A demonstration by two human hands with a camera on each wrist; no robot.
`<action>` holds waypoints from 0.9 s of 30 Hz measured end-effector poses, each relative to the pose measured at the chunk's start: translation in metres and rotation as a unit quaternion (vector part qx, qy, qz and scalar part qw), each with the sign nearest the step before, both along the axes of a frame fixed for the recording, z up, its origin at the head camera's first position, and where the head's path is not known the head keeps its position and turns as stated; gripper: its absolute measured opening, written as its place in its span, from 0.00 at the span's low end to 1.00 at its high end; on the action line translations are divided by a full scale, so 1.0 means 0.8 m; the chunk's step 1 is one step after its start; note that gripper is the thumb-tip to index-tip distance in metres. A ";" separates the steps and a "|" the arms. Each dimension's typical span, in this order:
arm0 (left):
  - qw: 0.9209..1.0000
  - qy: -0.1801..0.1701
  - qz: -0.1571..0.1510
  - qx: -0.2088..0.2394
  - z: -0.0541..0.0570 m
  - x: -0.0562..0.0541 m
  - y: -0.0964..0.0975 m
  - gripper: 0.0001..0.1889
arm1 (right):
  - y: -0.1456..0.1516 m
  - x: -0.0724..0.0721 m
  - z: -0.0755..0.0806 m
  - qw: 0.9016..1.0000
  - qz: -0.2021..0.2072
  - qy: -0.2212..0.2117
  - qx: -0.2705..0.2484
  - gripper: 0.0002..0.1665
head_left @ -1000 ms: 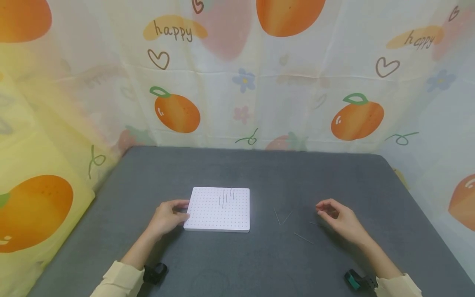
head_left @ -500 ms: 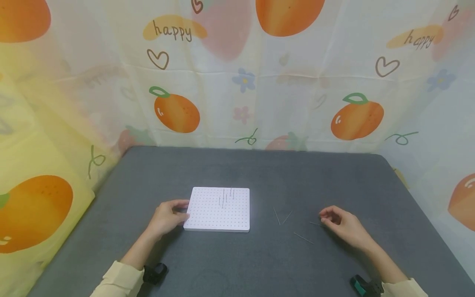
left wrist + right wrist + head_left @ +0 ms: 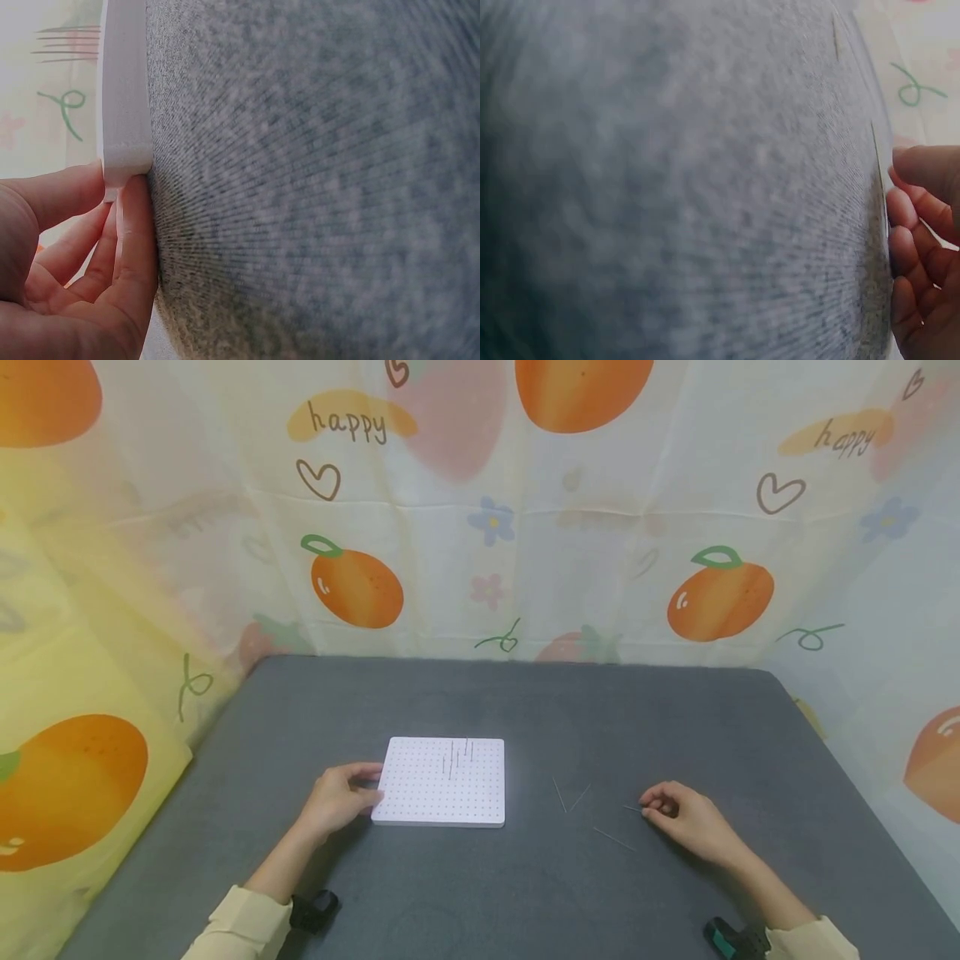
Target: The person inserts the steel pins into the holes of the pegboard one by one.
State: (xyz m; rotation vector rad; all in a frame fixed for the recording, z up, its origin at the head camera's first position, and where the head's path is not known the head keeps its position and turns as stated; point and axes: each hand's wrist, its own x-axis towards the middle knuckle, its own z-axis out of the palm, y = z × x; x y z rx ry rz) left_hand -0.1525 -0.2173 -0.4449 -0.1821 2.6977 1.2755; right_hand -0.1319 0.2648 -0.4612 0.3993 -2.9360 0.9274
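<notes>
My left hand (image 3: 341, 802) grips the left edge of a white pegboard (image 3: 420, 806), thumb at the top edge and fingers against its side and underneath in the left wrist view. Several thin dark pins (image 3: 451, 762) stand upright in its far half. My right hand (image 3: 690, 817) is low over the table with bent fingers, its thumb and index fingertips right at the right end of a thin pin (image 3: 632, 808). I cannot tell whether they pinch it. In the right wrist view a thin pin (image 3: 878, 161) lies beside the fingertips.
Two thin pins lie in a V, a left one (image 3: 559, 795) and a right one (image 3: 581, 797), between board and right hand. Another pin (image 3: 614, 838) lies nearer. The grey tabletop (image 3: 525, 902) meets a patterned curtain (image 3: 450, 568) at the back.
My right hand has come down and nearer to me, then slightly left, so its fingertips overlap the pin's right end. The left hand and the board have stayed still.
</notes>
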 end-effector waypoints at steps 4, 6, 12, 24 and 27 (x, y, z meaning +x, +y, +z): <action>1.000 0.000 0.002 0.005 0.000 0.000 0.001 0.23 | -0.004 0.000 0.000 1.000 0.001 0.008 0.010 0.05; 1.000 0.000 0.002 0.006 0.000 0.000 0.001 0.23 | -0.007 0.000 0.001 1.000 0.000 0.011 0.016 0.05; 1.000 0.000 0.002 0.008 0.001 0.001 0.001 0.23 | -0.012 0.000 0.001 0.999 -0.009 0.023 0.036 0.06; 1.000 0.002 0.001 0.004 0.001 0.001 0.001 0.23 | -0.016 -0.001 -0.004 0.998 -0.024 0.044 0.050 0.07; 1.000 0.004 0.002 0.003 0.001 0.001 0.000 0.23 | -0.017 -0.001 -0.002 0.997 -0.024 0.047 0.053 0.06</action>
